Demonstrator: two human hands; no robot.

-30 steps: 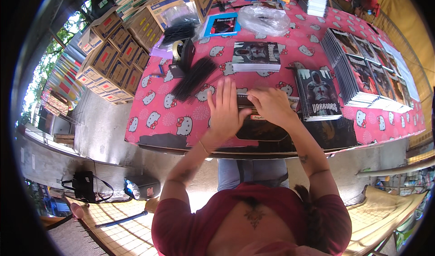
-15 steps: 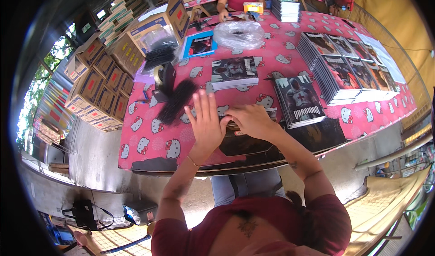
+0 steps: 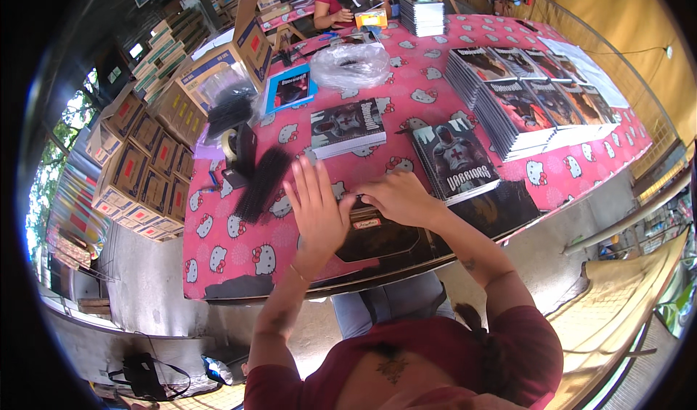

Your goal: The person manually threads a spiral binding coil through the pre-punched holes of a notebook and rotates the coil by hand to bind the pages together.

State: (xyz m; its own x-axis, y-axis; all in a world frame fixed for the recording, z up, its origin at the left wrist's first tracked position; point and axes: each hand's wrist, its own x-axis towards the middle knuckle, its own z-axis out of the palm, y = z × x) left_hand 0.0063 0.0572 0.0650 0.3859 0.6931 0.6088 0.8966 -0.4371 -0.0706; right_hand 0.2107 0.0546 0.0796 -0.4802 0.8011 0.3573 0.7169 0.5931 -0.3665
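Observation:
My left hand [image 3: 317, 208] is held flat with fingers stretched out, beside a dark box-like device [image 3: 388, 241] with a small pale label at the table's near edge. My right hand [image 3: 398, 198] bends over the top of this device, its thumb and fingers pinched together close to my left thumb. What they grip is too small to make out. Left of my left hand lies a bundle of black spiral binding coils [image 3: 263, 185]. A stack of spiral notebooks [image 3: 454, 161] with a hooded knight cover stands to the right, and another notebook stack [image 3: 350, 127] lies beyond my hands.
Rows of stacked notebooks [image 3: 523, 108] fill the table's right side. A black tape dispenser [image 3: 241, 152], blue sheet with a dark cover [image 3: 290, 89] and clear plastic bag [image 3: 350, 65] lie farther off. Cardboard boxes [image 3: 141, 167] rise at left. A co-worker [image 3: 335, 5] is across the table.
The view has swung slightly, shifting the table leftward. My hands keep nearly the same pose over the device. Across the table, the co-worker now holds up a dark notebook.

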